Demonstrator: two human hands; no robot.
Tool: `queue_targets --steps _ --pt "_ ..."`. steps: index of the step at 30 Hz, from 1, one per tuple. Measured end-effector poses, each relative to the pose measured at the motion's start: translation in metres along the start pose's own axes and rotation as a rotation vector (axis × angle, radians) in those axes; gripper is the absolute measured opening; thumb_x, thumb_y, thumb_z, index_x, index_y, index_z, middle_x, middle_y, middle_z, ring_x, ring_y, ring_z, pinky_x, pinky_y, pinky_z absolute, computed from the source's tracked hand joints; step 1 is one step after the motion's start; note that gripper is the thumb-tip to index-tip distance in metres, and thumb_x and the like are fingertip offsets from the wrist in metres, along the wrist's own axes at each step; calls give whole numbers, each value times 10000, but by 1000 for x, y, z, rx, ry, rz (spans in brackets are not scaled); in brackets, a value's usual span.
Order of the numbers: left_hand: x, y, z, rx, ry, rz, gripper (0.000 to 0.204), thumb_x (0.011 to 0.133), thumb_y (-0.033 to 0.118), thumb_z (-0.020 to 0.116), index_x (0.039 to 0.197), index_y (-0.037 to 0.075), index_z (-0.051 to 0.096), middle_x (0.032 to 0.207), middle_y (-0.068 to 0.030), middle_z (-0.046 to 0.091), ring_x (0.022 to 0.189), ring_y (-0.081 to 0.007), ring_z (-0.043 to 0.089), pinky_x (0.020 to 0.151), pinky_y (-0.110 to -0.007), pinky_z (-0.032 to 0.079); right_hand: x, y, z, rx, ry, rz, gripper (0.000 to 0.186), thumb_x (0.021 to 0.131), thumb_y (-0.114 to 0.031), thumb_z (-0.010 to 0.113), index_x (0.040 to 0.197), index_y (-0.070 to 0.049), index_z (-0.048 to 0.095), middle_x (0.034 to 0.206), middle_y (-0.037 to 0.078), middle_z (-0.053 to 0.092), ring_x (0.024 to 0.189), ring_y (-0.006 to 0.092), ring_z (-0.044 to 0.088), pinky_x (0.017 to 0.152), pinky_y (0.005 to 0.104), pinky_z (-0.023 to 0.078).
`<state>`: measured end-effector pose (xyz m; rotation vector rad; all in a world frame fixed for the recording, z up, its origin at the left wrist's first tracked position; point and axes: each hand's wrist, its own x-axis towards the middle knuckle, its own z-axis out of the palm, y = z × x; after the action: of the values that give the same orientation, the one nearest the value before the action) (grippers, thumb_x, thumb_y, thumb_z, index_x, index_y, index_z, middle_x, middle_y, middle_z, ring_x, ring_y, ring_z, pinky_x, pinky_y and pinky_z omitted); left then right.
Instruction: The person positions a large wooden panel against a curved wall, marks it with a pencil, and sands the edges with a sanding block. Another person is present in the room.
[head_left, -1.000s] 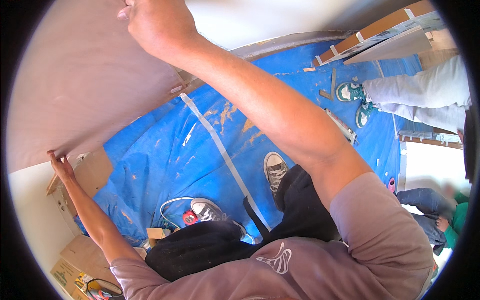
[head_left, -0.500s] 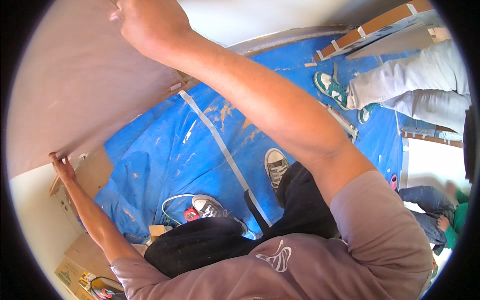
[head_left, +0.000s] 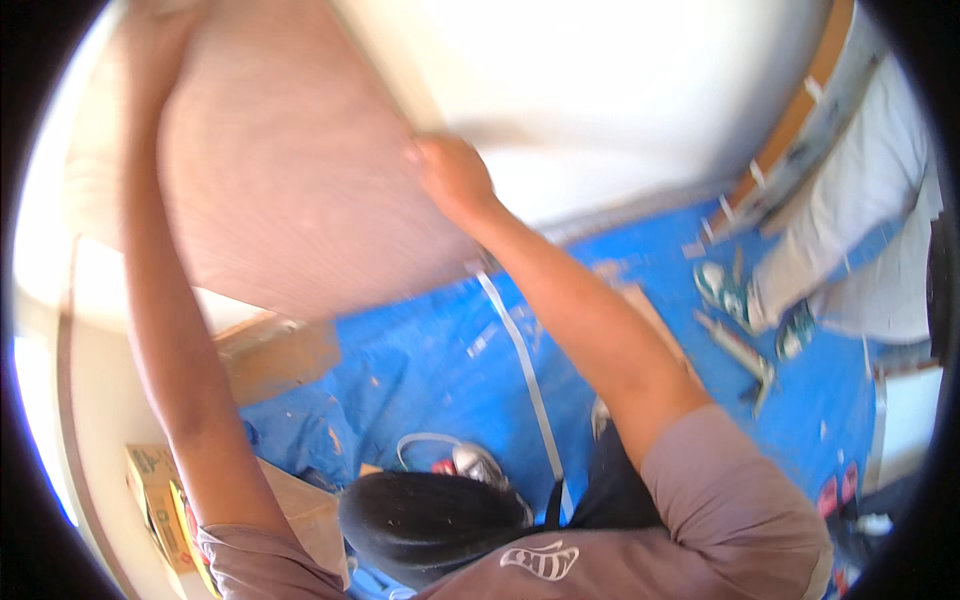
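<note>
A: At the far left edge, what shows?

B: The left arm runs straight up, and the left hand [head_left: 150, 25] meets the upper left part of the pinkish-brown board [head_left: 290, 180]. Blur and glare hide the fingers, so nobody can tell how they sit.

A: And the board itself?

B: It is raised overhead, tilted, filling the upper left of the view, against a white surface [head_left: 620, 90].

A: Moving right?

B: The right hand [head_left: 450, 175] is curled around the board's right edge, fingers closed on it.

A: Below them?

B: A blue tarp [head_left: 430, 350] covers the floor, with a cardboard box [head_left: 160, 495] at lower left.

A: Farthest right?

B: Another person's legs [head_left: 850, 230] in light trousers stand on the tarp, well apart from the board.
</note>
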<state>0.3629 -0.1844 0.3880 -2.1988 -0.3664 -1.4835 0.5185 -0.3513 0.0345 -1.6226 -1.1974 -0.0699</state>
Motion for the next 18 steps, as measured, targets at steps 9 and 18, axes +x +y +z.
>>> queue_targets --steps 9,18 --pt "56 70 11 323 -93 -236 1114 747 770 821 1474 -33 563 1495 -249 533 1444 -440 423 1272 -565 273 15 -7 -29 -87 -283 209 377 1066 -355 713 1050 11 799 1039 293 778 1008 502 748 915 575 595" --pt "62 83 -2 178 -253 -381 1092 779 691 803 1524 -37 474 1553 -247 458 1557 -422 357 1366 -655 68 22 -92 -153 -120 -460 89 529 1046 -422 722 1338 20 726 1198 300 770 1161 472 738 989 551 588"
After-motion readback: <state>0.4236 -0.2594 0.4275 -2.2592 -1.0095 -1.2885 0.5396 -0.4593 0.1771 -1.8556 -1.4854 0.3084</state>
